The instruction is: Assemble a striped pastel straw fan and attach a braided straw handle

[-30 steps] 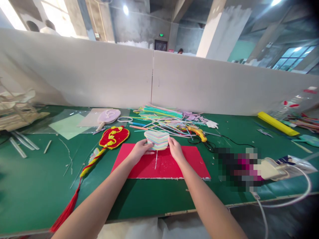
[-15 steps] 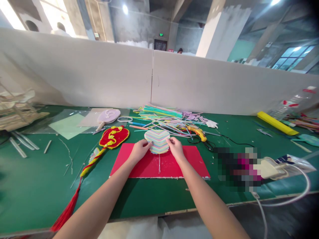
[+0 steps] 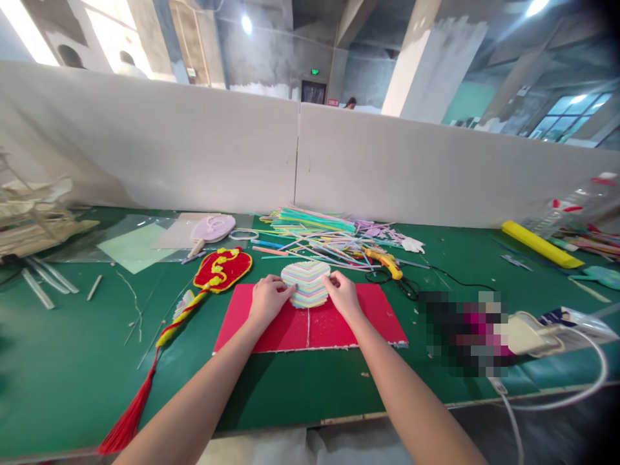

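Note:
A round fan face with pastel zigzag stripes (image 3: 306, 285), seemingly made of pipe cleaners, is held over a red board (image 3: 339, 329). My left hand (image 3: 270, 298) grips its left edge, thumb on the front. At the opposite edge, my right hand (image 3: 343, 290) pinches it between thumb and fingers. Thin wire ends (image 3: 309, 328) hang from the lower edge across the board. To the left lies a red fan with yellow trim (image 3: 227, 270), its twisted handle ending in a red tassel (image 3: 130, 413).
Behind the board lies a pile of pastel pipe cleaners (image 3: 314, 223). A yellow glue gun (image 3: 387, 261) rests to its right. A lilac fan (image 3: 214, 227) and a pale green sheet (image 3: 140, 248) are at back left. A white partition (image 3: 194, 148) borders the green table.
The striped fan face has tipped and come down slightly toward the board, with both hands still on its edges. The camera view has shifted a little.

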A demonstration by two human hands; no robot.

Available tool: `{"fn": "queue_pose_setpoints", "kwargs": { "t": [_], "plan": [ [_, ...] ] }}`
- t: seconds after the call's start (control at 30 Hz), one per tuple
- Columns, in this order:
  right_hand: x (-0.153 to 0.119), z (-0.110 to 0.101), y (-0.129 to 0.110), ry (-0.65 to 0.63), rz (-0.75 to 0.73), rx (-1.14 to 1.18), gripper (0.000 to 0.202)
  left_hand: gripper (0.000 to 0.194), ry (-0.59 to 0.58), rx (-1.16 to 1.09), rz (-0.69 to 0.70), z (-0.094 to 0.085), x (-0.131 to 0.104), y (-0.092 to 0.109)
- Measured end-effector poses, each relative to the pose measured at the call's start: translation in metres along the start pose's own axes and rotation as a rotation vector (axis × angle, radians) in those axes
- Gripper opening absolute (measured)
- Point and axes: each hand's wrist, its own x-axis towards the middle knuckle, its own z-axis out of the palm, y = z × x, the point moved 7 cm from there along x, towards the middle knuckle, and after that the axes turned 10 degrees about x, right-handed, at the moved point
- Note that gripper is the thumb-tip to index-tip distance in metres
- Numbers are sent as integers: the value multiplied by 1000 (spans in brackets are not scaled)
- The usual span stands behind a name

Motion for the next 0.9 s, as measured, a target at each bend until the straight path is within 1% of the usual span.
{"fn": "queue_pose_setpoints", "kwargs": {
  "t": [0.13,0.2,0.27,0.3,0.33,0.4,0.47,0.5,0.57,0.7,0.77,0.8,0.83,0.87,0.9],
  "plan": [
    [-9,-4,-15,37,-121,-464,27,31,36,177,-31,-7,-4,1],
    [-11,-5,-23,68,-177,-569,24,31,88,220,-51,-12,-5,3],
    [-13,-2,-32,61,-261,-594,28,35,138,199,11,-15,-6,9],
    [-14,2,-36,24,-312,-593,33,38,137,178,67,-13,-7,14],
    [-16,9,-39,-35,-360,-593,38,41,109,159,127,-9,-7,18],
    [-20,26,-38,-206,-414,-616,45,46,-7,157,212,4,-10,24],
    [-23,42,-29,-381,-397,-664,49,49,-121,190,233,16,-13,26],
    [-24,48,-23,-442,-371,-686,50,49,-156,208,233,20,-15,26],
    [-25,53,-14,-505,-323,-714,51,50,-186,230,229,24,-17,26],
    [-24,54,-8,-519,-282,-698,50,50,-202,196,225,24,-18,27],
    [-24,52,-10,-504,-281,-642,50,48,-202,132,211,21,-14,24],
    [-24,50,-11,-484,-284,-593,50,46,-172,99,196,15,-10,20],
    [-23,48,-13,-456,-286,-525,51,44,-123,70,176,6,-6,16],
    [-20,44,-14,-411,-286,-436,51,41,-46,56,145,-6,-1,10],
    [-16,38,-14,-348,-281,-331,50,37,59,73,124,-22,4,4]
  ]
}}
